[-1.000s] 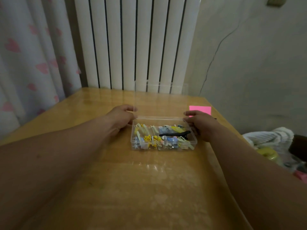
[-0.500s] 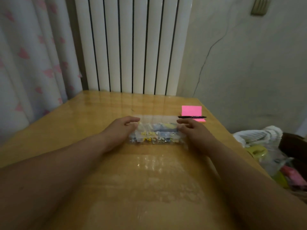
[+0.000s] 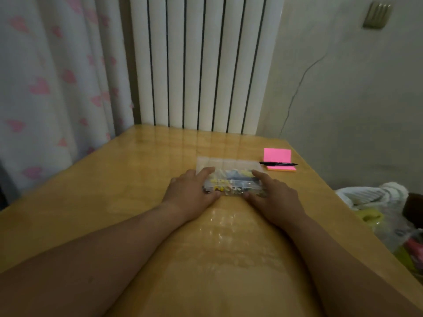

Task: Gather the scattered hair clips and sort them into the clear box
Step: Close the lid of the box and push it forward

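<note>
The clear box lies on the wooden table with its lid down over it. Through the plastic I see several yellow, blue and white hair clips. My left hand grips the box's left end, fingers on top of the lid and thumb at the near edge. On the right end, my right hand holds it the same way. No loose clips show on the table.
A pink sticky-note pad with a black pen across it lies just right of the box. A white radiator stands behind the table, a curtain at left. Bags sit beyond the table's right edge.
The box's upright lid has come down over the clips. Both hands shifted from the box's sides onto its ends and top.
</note>
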The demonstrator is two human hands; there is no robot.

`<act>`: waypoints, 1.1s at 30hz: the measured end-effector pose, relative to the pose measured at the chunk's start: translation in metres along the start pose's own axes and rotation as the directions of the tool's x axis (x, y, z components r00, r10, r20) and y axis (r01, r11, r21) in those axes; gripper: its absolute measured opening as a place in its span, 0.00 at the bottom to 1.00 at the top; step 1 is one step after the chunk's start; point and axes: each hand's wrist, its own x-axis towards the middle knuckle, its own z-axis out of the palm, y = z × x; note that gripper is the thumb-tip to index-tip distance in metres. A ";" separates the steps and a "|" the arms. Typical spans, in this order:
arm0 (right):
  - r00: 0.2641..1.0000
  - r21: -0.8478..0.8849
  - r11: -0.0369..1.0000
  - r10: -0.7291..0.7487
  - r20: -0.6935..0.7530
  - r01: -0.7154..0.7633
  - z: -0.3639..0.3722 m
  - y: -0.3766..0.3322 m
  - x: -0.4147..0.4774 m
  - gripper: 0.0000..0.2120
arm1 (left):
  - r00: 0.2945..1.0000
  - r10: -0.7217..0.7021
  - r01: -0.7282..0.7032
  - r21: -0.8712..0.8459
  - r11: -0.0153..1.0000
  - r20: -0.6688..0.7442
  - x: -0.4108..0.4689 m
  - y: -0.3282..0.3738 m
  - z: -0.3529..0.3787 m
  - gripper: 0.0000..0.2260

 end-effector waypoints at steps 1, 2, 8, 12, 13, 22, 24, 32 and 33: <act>1.000 -0.022 1.000 -0.008 -0.029 0.008 0.000 -0.001 0.001 0.36 | 1.000 0.007 -0.007 0.032 0.999 -0.003 -0.001 0.001 0.000 0.33; 0.999 -0.038 0.999 -0.016 -0.047 0.015 0.000 -0.002 0.000 0.36 | 1.000 0.010 -0.010 0.055 0.998 -0.006 -0.001 0.002 -0.001 0.32; 0.999 -0.009 1.000 -0.015 -0.038 0.014 -0.011 -0.021 -0.006 0.32 | 0.999 0.034 -0.035 0.097 0.995 0.008 -0.003 -0.001 -0.010 0.30; 0.997 -0.032 0.998 -0.059 0.042 0.061 -0.007 -0.064 0.001 0.32 | 1.000 0.016 -0.016 0.086 0.996 -0.006 -0.015 -0.041 -0.034 0.32; 0.996 -0.042 0.996 -0.081 0.048 0.083 -0.001 -0.078 0.005 0.33 | 1.000 -0.002 0.003 0.093 0.996 -0.011 -0.018 -0.056 -0.041 0.33; 0.981 -0.062 0.980 -0.192 -0.003 0.191 0.081 -0.205 0.080 0.32 | 0.985 -0.160 0.163 0.030 0.986 -0.066 0.018 -0.192 -0.083 0.36; 0.986 -0.051 0.985 -0.166 0.007 0.166 0.091 -0.215 0.098 0.32 | 0.984 -0.164 0.164 -0.002 0.986 -0.063 0.034 -0.209 -0.083 0.35; 0.994 -0.033 0.994 -0.106 -0.006 0.106 0.108 -0.223 0.134 0.32 | 0.989 -0.136 0.133 -0.061 0.989 -0.052 0.080 -0.233 -0.078 0.34; 0.995 -0.024 0.995 -0.101 -0.013 0.101 0.110 -0.223 0.134 0.32 | 0.990 -0.130 0.126 -0.070 0.990 -0.060 0.081 -0.235 -0.076 0.34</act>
